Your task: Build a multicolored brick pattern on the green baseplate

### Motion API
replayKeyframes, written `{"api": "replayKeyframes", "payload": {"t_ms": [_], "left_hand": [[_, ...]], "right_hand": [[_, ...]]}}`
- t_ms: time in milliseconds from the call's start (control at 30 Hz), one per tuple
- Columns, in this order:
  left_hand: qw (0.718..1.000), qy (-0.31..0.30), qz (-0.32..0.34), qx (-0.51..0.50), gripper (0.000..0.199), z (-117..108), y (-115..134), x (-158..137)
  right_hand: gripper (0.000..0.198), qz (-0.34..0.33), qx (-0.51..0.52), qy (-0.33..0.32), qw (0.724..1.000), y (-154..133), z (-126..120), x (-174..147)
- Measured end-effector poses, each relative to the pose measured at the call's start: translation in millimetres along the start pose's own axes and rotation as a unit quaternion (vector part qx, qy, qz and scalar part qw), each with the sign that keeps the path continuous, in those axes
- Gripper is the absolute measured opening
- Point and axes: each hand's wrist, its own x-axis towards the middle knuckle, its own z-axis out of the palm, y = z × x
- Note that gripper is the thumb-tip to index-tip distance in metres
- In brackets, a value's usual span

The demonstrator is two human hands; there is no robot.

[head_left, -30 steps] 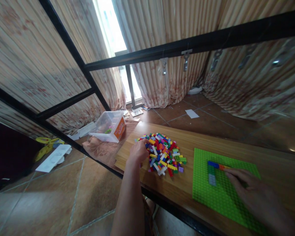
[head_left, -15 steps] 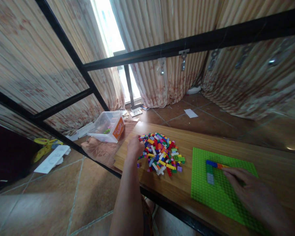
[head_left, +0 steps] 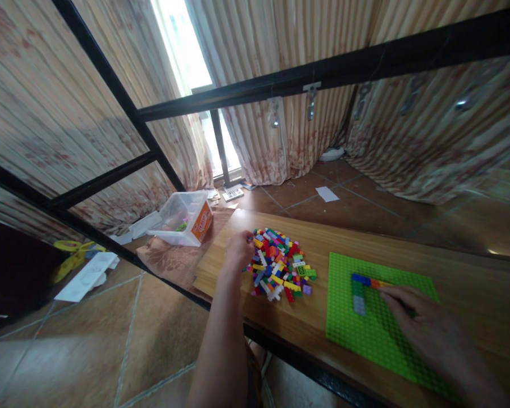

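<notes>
At the left edge of a heap of mixed building bricks is my left hand, its fingers closed. Small dark and coloured bits show at its fingertips, but I cannot make out what it grips. A green studded baseplate lies to the right of the heap. On it, blue, orange and yellow bricks form a row, and green and grey bricks run toward me from the blue one. My right hand pinches the yellow brick at the row's right end, partly covering it.
The wooden table has a dark front edge. Beyond its left end, a clear plastic bin with an orange label stands on a brown cloth. A black metal frame crosses in front of the curtains. Papers lie on the tiled floor.
My left hand has shifted slightly right, closer into the heap's edge. My right hand stays at the end of the brick row. The whole view has moved a little.
</notes>
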Motion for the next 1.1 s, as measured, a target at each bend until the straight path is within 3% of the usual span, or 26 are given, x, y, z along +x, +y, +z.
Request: {"api": "replayKeyframes", "payload": {"t_ms": [133, 367, 433, 500, 600, 667, 800, 900, 933, 1000, 1100], "left_hand": [[0.999, -0.025, 0.020, 0.028, 0.034, 3, 3, 0], [0.998, -0.028, 0.019, 0.056, 0.020, -5, 5, -1], [0.999, -0.016, 0.030, 0.014, 0.016, -7, 5, 0], [0.993, -0.030, 0.054, -0.100, 0.019, -5, 10, -1], [0.944, -0.115, 0.105, -0.292, 0.031, 7, 33, -14], [0.896, -0.217, 0.128, -0.367, 0.035, 22, 58, -32], [0.770, -0.391, 0.082, -0.498, 0.042, 62, 107, -76], [0.698, -0.457, 0.037, -0.549, 0.044, 86, 128, -98], [0.694, -0.461, 0.030, -0.552, 0.044, 92, 131, -103], [0.711, -0.449, 0.030, -0.540, 0.041, 100, 134, -108], [0.777, -0.397, 0.072, -0.483, 0.035, 110, 134, -110]], "right_hand": [[0.040, -0.008, 0.003, -0.003, 1.000, -4, -3, 0], [0.037, -0.007, 0.028, 0.016, 0.999, -19, -13, 1], [0.035, 0.014, 0.039, 0.043, 0.998, -24, -20, 1], [0.032, 0.042, 0.058, 0.089, 0.993, -29, -28, 2], [0.030, 0.084, 0.091, 0.133, 0.983, -33, -37, 4], [0.030, 0.099, 0.116, 0.137, 0.979, -34, -39, 4], [0.029, 0.083, 0.159, 0.092, 0.979, -37, -40, 3], [0.034, 0.074, 0.188, 0.051, 0.978, -39, -43, 1], [0.035, 0.075, 0.198, 0.040, 0.977, -39, -45, 1], [0.038, 0.080, 0.219, 0.025, 0.972, -40, -49, 0], [0.037, 0.089, 0.253, 0.011, 0.963, -41, -50, -1]]}}
